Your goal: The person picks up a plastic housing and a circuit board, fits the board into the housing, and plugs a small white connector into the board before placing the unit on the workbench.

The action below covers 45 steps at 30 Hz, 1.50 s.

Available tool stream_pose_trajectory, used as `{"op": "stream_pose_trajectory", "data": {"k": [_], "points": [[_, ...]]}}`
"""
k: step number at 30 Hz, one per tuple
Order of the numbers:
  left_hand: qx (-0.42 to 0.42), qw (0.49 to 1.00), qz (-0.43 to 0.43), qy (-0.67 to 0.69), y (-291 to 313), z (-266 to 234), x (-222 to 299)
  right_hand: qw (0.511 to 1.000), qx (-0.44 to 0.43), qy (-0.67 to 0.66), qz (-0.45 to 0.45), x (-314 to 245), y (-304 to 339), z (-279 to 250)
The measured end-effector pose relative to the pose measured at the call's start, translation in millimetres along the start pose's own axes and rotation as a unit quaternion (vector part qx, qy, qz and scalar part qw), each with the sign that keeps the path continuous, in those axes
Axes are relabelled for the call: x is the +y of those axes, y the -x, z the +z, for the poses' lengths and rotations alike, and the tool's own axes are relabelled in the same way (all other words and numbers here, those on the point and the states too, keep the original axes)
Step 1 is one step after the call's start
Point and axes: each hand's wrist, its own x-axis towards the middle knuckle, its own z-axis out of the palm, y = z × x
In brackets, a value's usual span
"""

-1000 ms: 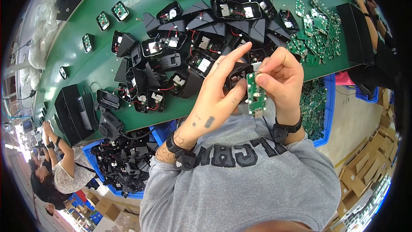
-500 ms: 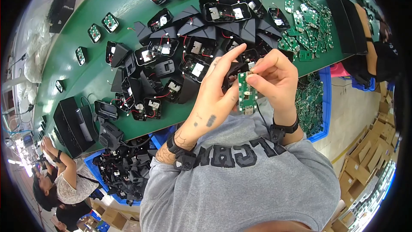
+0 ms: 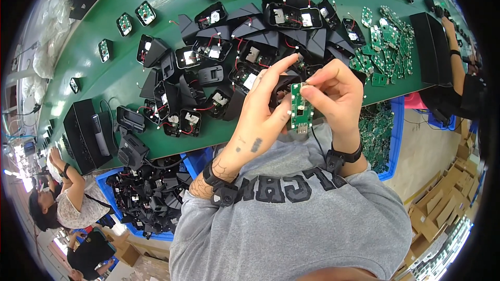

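My right hand point(image 3: 338, 93) pinches the upper end of a small green circuit board point(image 3: 301, 119) between thumb and fingertips. The board hangs upright, with white connectors along its edges and a metal port at its lower end. My left hand point(image 3: 260, 112) is closed around a black plastic housing point(image 3: 280, 84), its index finger stretched out along the far side. Most of that housing is hidden by my fingers, and the board overlaps its near side. Whether the board and housing are joined by a wire cannot be made out.
Black housings point(image 3: 211, 75) with red wires lie heaped on the green table point(image 3: 125, 67). Loose circuit boards point(image 3: 388, 47) are piled right. Blue bins with black parts point(image 3: 151, 203) and boards point(image 3: 377, 135) stand below the near edge. Black boxes point(image 3: 431, 47) and co-workers flank both sides.
The view has swung a little, so the table's contents sit farther right in the picture. My hands keep nearly the same pose, with the circuit board still pinched beside the housing.
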Motion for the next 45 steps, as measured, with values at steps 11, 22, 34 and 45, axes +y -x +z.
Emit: {"op": "stream_pose_trajectory", "data": {"k": [11,22,34,45], "points": [[0.009,0.998,-0.062,0.008,-1,5,7,0.997,0.021,-0.063,-0.047,-4,0,0],[-0.021,0.966,-0.146,0.211,2,-6,5,0.997,0.003,0.069,0.02,3,-4,-10],[-0.084,0.933,-0.137,0.321,6,7,1,0.944,0.033,0.241,-0.223,17,-10,-1],[-0.073,0.98,-0.088,0.166,14,6,-3,0.984,-0.147,0.049,0.081,6,-1,-8]]}}
